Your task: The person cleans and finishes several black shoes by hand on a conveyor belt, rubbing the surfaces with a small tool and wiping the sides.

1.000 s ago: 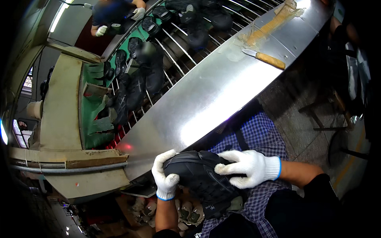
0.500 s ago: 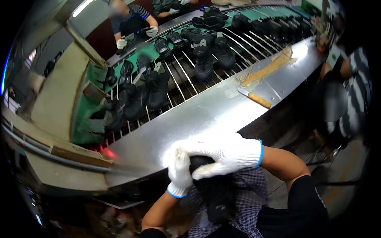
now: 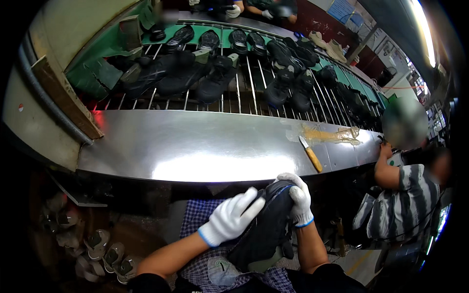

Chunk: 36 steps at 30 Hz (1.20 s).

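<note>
A black shoe (image 3: 264,229) stands tilted over my lap, one end pointing up toward the metal ledge and a grey-green part at its lower end. Around its upper right edge my right hand (image 3: 299,198), in a white knit glove, is closed. My left hand (image 3: 230,218), gloved the same way, lies along the shoe's left side with its fingers stretched and apart. Its fingertips reach a dark edge near the top of the shoe; whether they touch it I cannot tell. Beneath the shoe is a blue checked cloth (image 3: 198,215) over my lap.
A shiny metal ledge (image 3: 195,141) runs before me, bearing a wooden-handled knife (image 3: 312,157) and brown tape (image 3: 327,133). Black shoes (image 3: 217,78) line the rod conveyor (image 3: 254,93) behind it. Beige shoes (image 3: 115,255) sit low at left. A person in a striped shirt (image 3: 408,200) is at right; others work across.
My view has swung so the ledge lies level. My hands were together over the shoe; now they are apart on either side, the right gripping its edge, and the shoe shows more fully.
</note>
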Motion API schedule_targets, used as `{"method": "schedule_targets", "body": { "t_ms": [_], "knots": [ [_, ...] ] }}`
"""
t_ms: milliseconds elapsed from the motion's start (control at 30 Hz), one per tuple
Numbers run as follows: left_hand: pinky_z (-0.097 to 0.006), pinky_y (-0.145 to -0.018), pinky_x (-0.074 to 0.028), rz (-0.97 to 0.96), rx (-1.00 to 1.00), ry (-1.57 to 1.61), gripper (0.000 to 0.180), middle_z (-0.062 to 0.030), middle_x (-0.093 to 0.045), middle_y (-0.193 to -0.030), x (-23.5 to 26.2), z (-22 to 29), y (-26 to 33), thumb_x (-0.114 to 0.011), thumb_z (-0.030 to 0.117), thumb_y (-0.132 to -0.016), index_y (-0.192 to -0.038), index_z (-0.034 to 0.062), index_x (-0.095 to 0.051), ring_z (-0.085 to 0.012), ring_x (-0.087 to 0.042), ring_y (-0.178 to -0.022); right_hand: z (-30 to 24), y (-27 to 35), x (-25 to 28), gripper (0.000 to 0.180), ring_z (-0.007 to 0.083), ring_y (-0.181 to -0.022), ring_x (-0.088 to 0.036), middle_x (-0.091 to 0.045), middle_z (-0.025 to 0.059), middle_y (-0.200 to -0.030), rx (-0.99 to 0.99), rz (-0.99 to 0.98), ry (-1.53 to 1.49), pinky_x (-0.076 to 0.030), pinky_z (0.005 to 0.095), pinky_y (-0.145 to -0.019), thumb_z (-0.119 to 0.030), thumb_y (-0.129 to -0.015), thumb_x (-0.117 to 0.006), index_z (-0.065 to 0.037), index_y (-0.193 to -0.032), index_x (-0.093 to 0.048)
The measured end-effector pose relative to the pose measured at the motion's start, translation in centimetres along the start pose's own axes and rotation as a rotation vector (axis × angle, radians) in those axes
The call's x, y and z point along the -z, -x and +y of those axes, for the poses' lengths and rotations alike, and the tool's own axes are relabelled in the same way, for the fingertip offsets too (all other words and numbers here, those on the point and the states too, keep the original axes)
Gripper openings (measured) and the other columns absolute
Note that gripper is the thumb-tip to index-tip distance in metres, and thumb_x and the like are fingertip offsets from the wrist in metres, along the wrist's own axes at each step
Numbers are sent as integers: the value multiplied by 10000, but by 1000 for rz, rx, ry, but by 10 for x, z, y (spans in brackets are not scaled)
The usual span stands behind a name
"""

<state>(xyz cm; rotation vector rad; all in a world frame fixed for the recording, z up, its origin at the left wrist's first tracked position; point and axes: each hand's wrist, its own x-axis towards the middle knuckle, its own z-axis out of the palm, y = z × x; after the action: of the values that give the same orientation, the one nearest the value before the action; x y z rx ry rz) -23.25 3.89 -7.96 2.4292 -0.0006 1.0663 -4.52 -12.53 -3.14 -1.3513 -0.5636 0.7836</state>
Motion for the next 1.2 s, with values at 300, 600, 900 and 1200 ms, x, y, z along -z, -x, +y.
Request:
{"method": "schedule_targets", "body": {
  "t_ms": [300,600,900,1200],
  "knots": [
    [-410,-829,-612,-9,269,629,323,-219,-750,-1052,21,-13,-74,-696,192,-1013,-1242,-35,-678,-363,-758,-910,-87,-6,-33,889,239,-1206,-680,-699,158,-1307,149,-342,633,-528,390,-1074,-354,-717,-1003,34,-1405,-595],
    [-398,-729,-575,-121,545,791,307,-183,-727,-825,37,-4,-92,-596,260,-1094,-1044,-16,-723,-302,-736,-773,-112,-15,-38,950,260,-1180,-694,-704,174,-1277,29,-403,893,-548,398,-1039,-448,-686,-1002,24,-1401,-592],
    [-376,-805,-658,35,132,281,371,-211,-752,-1169,16,4,-42,-733,99,-960,-1304,-28,-673,-339,-782,-952,-92,-40,-15,624,293,-1203,-671,-688,175,-1281,-68,-655,919,-518,410,-1070,-369,-926,-776,-16,-1411,-602],
    [-373,-1103,-566,-420,346,706,884,-234,-622,-1476,51,-11,-16,-754,92,-860,-1648,46,-355,-330,-725,-1220,-106,-38,-24,815,308,-1159,-724,-733,163,-1254,31,-635,906,-552,416,-1035,-489,-739,-957,-11,-1336,-676]
  ]
}}
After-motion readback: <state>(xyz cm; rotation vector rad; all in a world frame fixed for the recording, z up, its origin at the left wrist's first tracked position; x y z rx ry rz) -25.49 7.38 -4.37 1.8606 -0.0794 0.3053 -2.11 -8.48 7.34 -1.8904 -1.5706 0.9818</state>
